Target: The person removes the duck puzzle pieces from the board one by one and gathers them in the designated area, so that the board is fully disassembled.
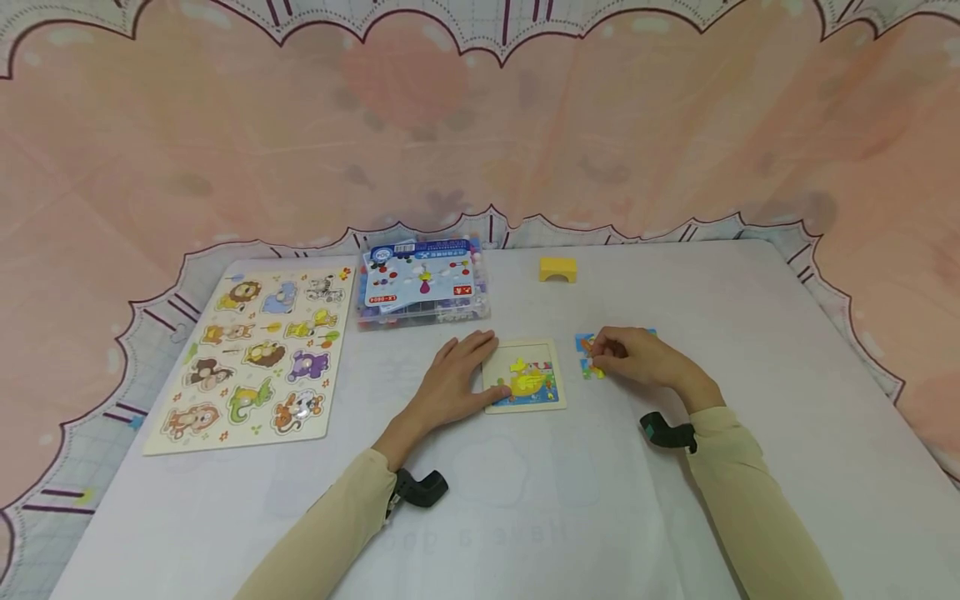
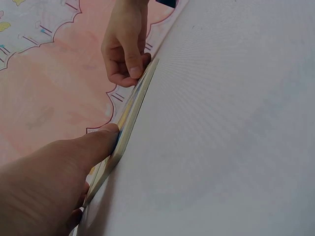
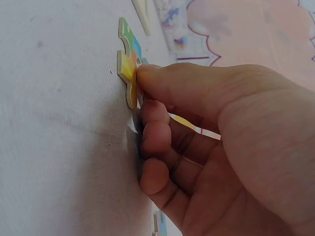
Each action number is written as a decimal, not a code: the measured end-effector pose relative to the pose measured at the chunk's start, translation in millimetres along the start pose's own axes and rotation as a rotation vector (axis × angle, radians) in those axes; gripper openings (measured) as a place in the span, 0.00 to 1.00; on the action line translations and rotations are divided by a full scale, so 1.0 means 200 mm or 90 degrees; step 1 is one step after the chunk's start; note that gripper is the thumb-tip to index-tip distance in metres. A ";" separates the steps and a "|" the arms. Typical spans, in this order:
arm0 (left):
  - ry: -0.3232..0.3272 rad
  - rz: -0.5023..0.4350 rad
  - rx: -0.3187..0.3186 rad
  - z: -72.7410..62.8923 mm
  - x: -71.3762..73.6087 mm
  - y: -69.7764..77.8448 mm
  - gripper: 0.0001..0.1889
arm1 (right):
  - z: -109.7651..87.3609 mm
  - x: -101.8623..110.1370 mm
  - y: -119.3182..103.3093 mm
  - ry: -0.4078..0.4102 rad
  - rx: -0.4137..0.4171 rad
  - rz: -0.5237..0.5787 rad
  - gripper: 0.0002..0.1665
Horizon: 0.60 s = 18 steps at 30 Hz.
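Left hand [image 1: 447, 385], head view: fingers long and spread, thumb out across the lower left of the small wooden tray [image 1: 557, 367]; it steadies rather than grasps. It sits at the tray's 9 o'clock. Right hand [image 1: 645, 358] is off the tray's 3 o'clock, fingers curled in over loose puzzle pieces [image 1: 584, 342].

Progress: a yellow duck picture [image 1: 531, 382] covers much of the tray's lower and right part. The recess looks bare from about 9 round to 1 o'clock, so I judge it part done, the loose pieces being what is left. Count uncertain, the right hand covering some.

Around the tray: yellow arch block [image 1: 558, 265] at 1 o'clock, clear plastic box [image 1: 423, 283] at 10, animal board [image 1: 288, 312] well off at 9.

Left wrist view: tray nearly edge-on, left thumb flat against it from 8 o'clock; the other fingers mostly hidden behind. Right hand at 11, beyond the tray's far end. Picture face unreadable here.

Right wrist view: thumb and bent forefinger pinch a yellow-and-orange piece [image 3: 126, 66] at 11 o'clock; other fingers curled below. A green-and-blue piece [image 3: 126, 32] sits just above. Whether the pinched one is lifted, cannot tell.
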<state>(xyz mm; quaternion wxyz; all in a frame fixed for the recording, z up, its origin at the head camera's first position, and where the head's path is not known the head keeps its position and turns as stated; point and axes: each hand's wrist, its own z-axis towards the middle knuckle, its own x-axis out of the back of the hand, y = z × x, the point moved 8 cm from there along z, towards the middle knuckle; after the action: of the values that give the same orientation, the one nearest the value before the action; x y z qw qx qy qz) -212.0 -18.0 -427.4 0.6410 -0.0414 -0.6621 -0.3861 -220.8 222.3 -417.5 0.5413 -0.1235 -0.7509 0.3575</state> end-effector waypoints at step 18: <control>0.001 0.002 -0.004 0.00 0.00 -0.01 0.41 | 0.01 0.00 -0.06 0.047 0.023 -0.025 0.04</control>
<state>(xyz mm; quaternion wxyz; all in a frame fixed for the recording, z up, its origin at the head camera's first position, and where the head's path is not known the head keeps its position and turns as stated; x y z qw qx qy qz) -212.2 -18.8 -428.2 0.6420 -0.0441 -0.6601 -0.3874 -220.4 213.1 -410.5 0.5775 -0.1123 -0.7262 0.3556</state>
